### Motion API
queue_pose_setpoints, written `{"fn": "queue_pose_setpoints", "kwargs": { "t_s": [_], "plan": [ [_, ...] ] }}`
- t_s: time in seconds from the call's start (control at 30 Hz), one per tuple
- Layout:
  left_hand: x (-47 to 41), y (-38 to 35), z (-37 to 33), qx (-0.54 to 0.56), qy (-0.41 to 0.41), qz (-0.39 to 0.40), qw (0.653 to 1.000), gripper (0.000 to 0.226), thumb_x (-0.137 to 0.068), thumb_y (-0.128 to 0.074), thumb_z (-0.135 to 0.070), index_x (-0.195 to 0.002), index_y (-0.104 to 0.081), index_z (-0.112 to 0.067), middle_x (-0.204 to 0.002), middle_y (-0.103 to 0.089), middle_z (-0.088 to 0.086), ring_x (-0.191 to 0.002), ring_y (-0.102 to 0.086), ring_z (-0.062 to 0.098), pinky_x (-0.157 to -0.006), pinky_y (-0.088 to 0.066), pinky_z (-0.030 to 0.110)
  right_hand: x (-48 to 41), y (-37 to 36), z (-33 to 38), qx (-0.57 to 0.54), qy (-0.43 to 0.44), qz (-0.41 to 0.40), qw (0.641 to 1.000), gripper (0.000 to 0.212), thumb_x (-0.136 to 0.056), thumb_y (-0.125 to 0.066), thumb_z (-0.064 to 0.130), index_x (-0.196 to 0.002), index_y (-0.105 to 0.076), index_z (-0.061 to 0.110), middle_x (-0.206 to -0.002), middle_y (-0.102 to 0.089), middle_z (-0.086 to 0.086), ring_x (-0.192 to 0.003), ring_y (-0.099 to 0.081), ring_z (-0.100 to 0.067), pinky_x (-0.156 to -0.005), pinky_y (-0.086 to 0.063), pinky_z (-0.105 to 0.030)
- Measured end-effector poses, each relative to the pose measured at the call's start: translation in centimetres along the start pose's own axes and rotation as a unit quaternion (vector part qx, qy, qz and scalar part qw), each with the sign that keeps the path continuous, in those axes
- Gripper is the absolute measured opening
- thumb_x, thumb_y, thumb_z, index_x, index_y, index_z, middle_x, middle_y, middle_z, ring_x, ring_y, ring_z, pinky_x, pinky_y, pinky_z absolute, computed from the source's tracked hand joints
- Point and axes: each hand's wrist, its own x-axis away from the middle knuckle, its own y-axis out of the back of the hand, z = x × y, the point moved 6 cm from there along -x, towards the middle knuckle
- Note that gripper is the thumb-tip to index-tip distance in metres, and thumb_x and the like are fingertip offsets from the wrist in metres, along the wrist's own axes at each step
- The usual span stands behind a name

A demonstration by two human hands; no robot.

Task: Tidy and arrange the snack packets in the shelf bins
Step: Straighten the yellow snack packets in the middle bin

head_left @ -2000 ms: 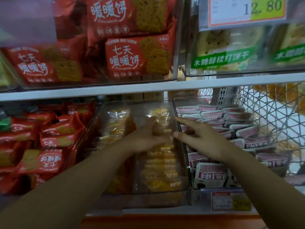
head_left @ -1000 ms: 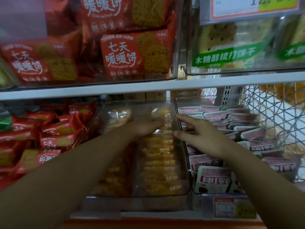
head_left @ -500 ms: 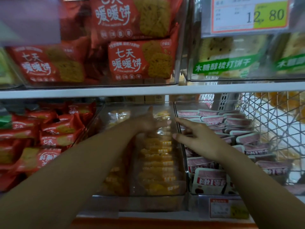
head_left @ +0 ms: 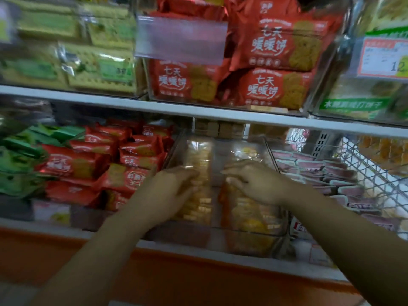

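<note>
Shelf [head_left: 198,112], two tiers, clear bins side by side.

Upper tier: big red packs [head_left: 276,87] centre, green-yellow packs [head_left: 99,69] left, price tag [head_left: 384,58] right.

Lower tier, left to right: green packets [head_left: 19,160], small red packets [head_left: 141,149], clear bin [head_left: 220,239], pink packets [head_left: 313,166], wire mesh [head_left: 375,173].

The clear bin holds the yellow packets [head_left: 249,217] in two rows running front to back.

Both your hands are inside that bin, about mid-depth, with a gap between them. Your left hand [head_left: 174,191] sits on the left row, fingers [head_left: 192,175] bent down over the packets. Your right hand [head_left: 258,182] sits on the right row, its fingers and thumb pointing left.

Grip: frame is motion-blurred. For either hand, I can't tell whether it has closed on a packet or is just resting on top.
</note>
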Motion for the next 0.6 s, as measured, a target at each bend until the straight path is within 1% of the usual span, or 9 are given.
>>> {"fn": "queue_pose_setpoints", "kwargs": {
  "t_s": [0.07, 0.13, 0.2, 0.27, 0.33, 0.37, 0.47, 0.53, 0.6],
  "plan": [
    [0.2, -0.5, 0.6, -0.021, -0.01, 0.002, 1.0, 0.032, -0.09, -0.054, -0.035, -0.122, -0.057, -0.033, -0.125, -0.059, -0.01, -0.116, -0.054, 0.012, -0.104, -0.034, 0.052, -1.6, -0.3, -1.0, 0.003, -0.032, 0.03, 0.999, 0.031, -0.097, -0.042, 0.029, -0.117, -0.063, 0.018, -0.125, -0.061, -0.005, -0.119, -0.052, -0.024, -0.101, -0.039, -0.037],
    [-0.1, -0.2, 0.5, -0.012, -0.023, -0.017, 1.0, 0.028, -0.091, -0.056, -0.03, -0.118, -0.061, -0.029, -0.12, -0.061, -0.008, -0.113, -0.055, 0.012, -0.105, -0.035, 0.049, -2.3, -0.4, -2.0, 0.007, -0.054, 0.071, 0.996, 0.026, -0.096, -0.042, 0.029, -0.099, -0.066, 0.017, -0.11, -0.066, -0.007, -0.107, -0.058, -0.028, -0.093, -0.043, -0.037],
    [-0.6, 0.7, -0.2, 0.003, -0.051, -0.061, 0.997, 0.025, -0.089, -0.059, -0.022, -0.113, -0.065, -0.022, -0.11, -0.066, -0.003, -0.102, -0.06, 0.016, -0.098, -0.042, 0.04, -2.0, -0.4, -2.2, 0.023, -0.047, 0.095, 0.994, 0.027, -0.096, -0.043, 0.024, -0.112, -0.064, 0.015, -0.121, -0.062, -0.005, -0.114, -0.054, -0.024, -0.098, -0.039, -0.031],
    [-1.6, 1.1, -0.9, 0.007, -0.059, -0.079, 0.995, 0.026, -0.088, -0.056, -0.02, -0.112, -0.066, -0.02, -0.108, -0.067, 0.0, -0.099, -0.061, 0.019, -0.092, -0.046, 0.033, -1.2, -0.1, -2.2, 0.02, -0.034, 0.072, 0.997, 0.033, -0.097, -0.044, 0.022, -0.126, -0.057, 0.015, -0.134, -0.054, -0.003, -0.124, -0.048, -0.02, -0.103, -0.033, -0.025],
    [-3.1, 0.8, -1.6, 0.024, -0.041, -0.054, 0.997, 0.027, -0.09, -0.053, -0.022, -0.115, -0.064, -0.024, -0.112, -0.067, -0.001, -0.102, -0.061, 0.018, -0.089, -0.049, 0.034, 0.0, 0.4, -2.6, 0.013, -0.029, 0.018, 0.999, 0.037, -0.097, -0.045, 0.023, -0.133, -0.051, 0.017, -0.14, -0.049, -0.001, -0.129, -0.043, -0.016, -0.107, -0.027, -0.022],
    [-4.3, 0.3, -1.8, 0.03, -0.029, -0.03, 0.999, 0.028, -0.091, -0.054, -0.022, -0.117, -0.063, -0.025, -0.115, -0.066, -0.003, -0.104, -0.06, 0.015, -0.089, -0.049, 0.032, 0.6, 0.7, -3.0, 0.016, -0.027, -0.015, 0.999, 0.039, -0.096, -0.045, 0.026, -0.134, -0.05, 0.02, -0.141, -0.048, 0.001, -0.13, -0.043, -0.015, -0.11, -0.026, -0.025],
    [-8.1, -1.2, -2.8, 0.025, -0.009, 0.046, 0.999, 0.027, -0.09, -0.055, -0.017, -0.115, -0.065, -0.023, -0.114, -0.067, -0.004, -0.106, -0.06, 0.013, -0.092, -0.047, 0.029, 2.6, 1.4, -5.0, 0.023, -0.057, -0.071, 0.996, 0.04, -0.093, -0.042, 0.038, -0.131, -0.051, 0.03, -0.135, -0.053, 0.008, -0.128, -0.045, -0.014, -0.112, -0.026, -0.044],
    [-10.3, -2.0, -3.5, 0.054, 0.013, 0.08, 0.995, 0.026, -0.089, -0.055, -0.012, -0.11, -0.068, -0.019, -0.108, -0.067, -0.005, -0.102, -0.061, 0.012, -0.089, -0.047, 0.024, 4.0, 1.6, -6.3, 0.013, -0.085, -0.09, 0.992, 0.035, -0.093, -0.047, 0.035, -0.127, -0.055, 0.032, -0.132, -0.054, 0.011, -0.127, -0.044, -0.014, -0.113, -0.02, -0.05],
    [-11.8, -2.8, -4.1, 0.088, 0.029, 0.119, 0.989, 0.023, -0.089, -0.057, -0.01, -0.108, -0.069, -0.015, -0.094, -0.064, -0.009, -0.093, -0.061, 0.007, -0.078, -0.044, 0.017, 5.0, 1.4, -7.0, -0.022, -0.093, -0.108, 0.99, 0.038, -0.089, -0.044, 0.04, -0.124, -0.058, 0.033, -0.131, -0.055, 0.013, -0.126, -0.045, -0.015, -0.111, -0.024, -0.051]
  ]
}}
